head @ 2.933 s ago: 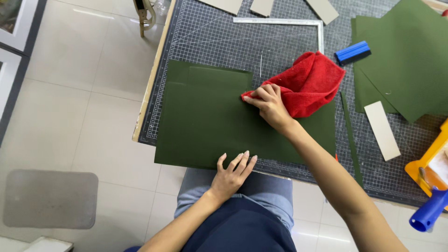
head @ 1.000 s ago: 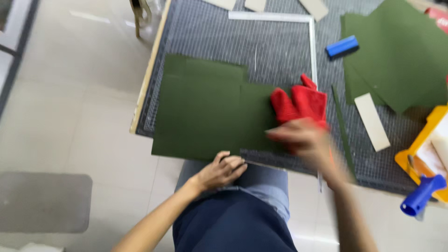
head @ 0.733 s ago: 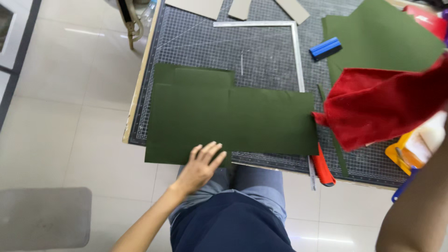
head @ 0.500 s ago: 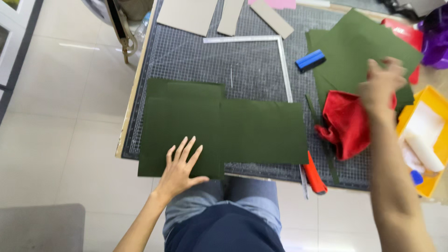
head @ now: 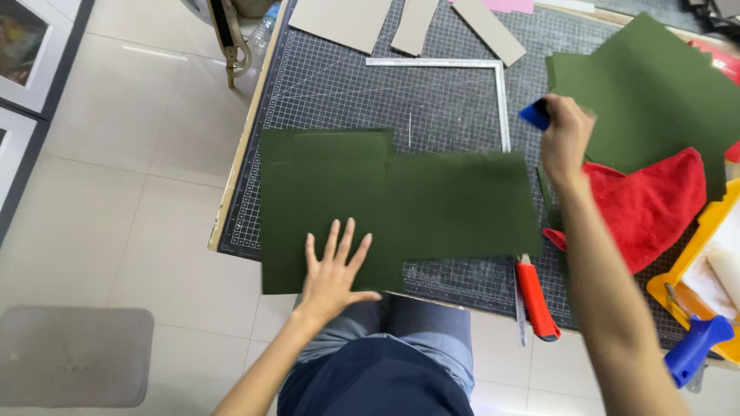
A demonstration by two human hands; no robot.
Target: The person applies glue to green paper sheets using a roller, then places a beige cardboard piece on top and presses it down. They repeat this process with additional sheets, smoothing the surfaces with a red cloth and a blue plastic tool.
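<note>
Cloth (head: 651,208) of red now lies dropped at the right of the surface, no longer in the right hand (head: 566,139), whose fingers have closed round a small blue block (head: 534,114) just beyond the dark green sheet (head: 401,204). Wiping looks finished. Left hand (head: 333,270) still presses the sheet's near edge, fingers spread flat. A red-handled knife (head: 536,296) lies near the edge.
</note>
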